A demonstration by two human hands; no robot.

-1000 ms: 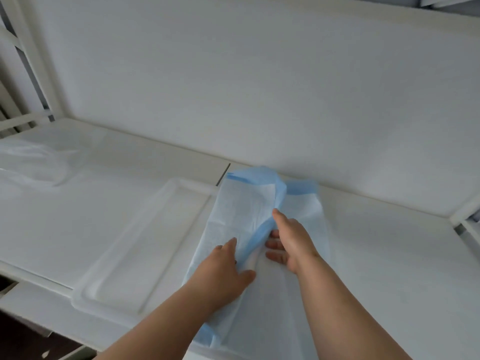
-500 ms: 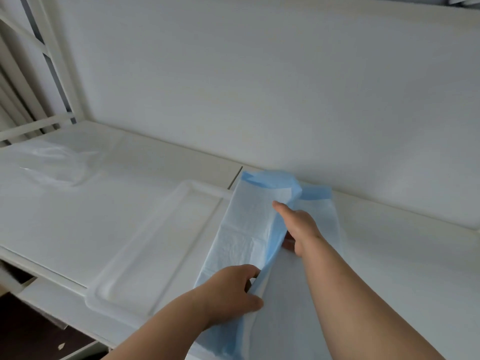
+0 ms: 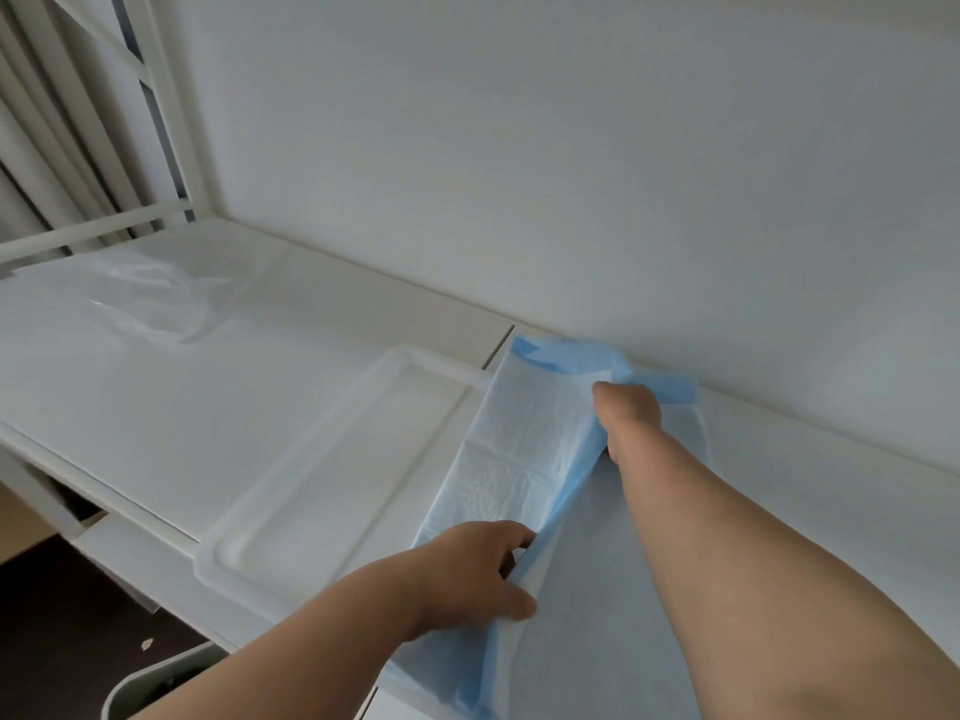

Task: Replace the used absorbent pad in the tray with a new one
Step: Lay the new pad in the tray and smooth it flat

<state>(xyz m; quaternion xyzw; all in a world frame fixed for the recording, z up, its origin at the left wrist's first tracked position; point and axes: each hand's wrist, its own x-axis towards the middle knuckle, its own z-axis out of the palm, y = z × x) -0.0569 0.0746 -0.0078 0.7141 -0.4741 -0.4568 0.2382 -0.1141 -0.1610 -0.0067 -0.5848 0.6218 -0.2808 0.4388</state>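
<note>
Right hand (image 3: 626,415) reached farther along pad (image 3: 524,449), left hand (image 3: 475,574) gripping, tray (image 3: 291,517) bare

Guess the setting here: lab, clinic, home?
Can't be sure; probably an animal-care or clinic-type workroom. Clues: a white metal-framed shelf bench against a plain wall, a shallow white plastic tray, and a blue-backed absorbent pad being unfolded by the left hand and right hand.

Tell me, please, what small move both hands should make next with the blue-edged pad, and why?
Probably keep spreading the fold apart. The pad is still partly folded and lies beside the tray, not in it. The left hand pinches its near edge, the right hand holds the far blue edge, so pulling outward should flatten it before it goes over the bare tray.
</note>
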